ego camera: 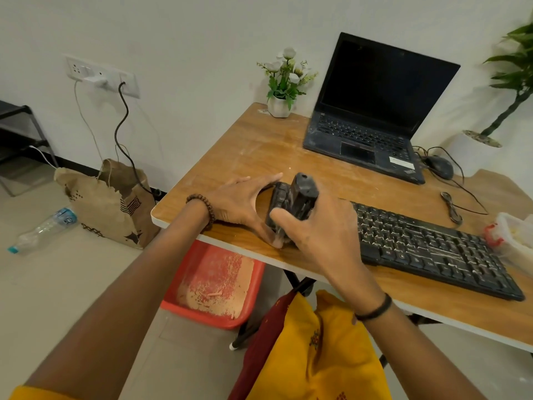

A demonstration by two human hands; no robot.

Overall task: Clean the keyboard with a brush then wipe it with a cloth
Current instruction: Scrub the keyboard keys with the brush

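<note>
Clenched on brush (303, 194), right hand (315, 241) meets keyboard (432, 246) end; straight-fingered left hand (239, 203) braces it by table (259, 151) edge.

Both bare forearms are stretched fwd; left grip (242, 203) is spread low, fingers kept straight, thumb splayed wide; right grip (317, 235) is curled round an upright brush (304, 192), back of hand turned up.

Desk layout

We logged the keyboard (432, 243) along the table's (259, 145) near edge. The laptop (366, 134) sat behind it, the mouse (439, 166) right of the laptop, the flower pot (279, 106) left. The brush (302, 194) stood at the keyboard's left end. A tub (213, 284) lay under the table; a paper bag (109, 203) and a bottle (43, 229) lay on the floor to the left.
</note>
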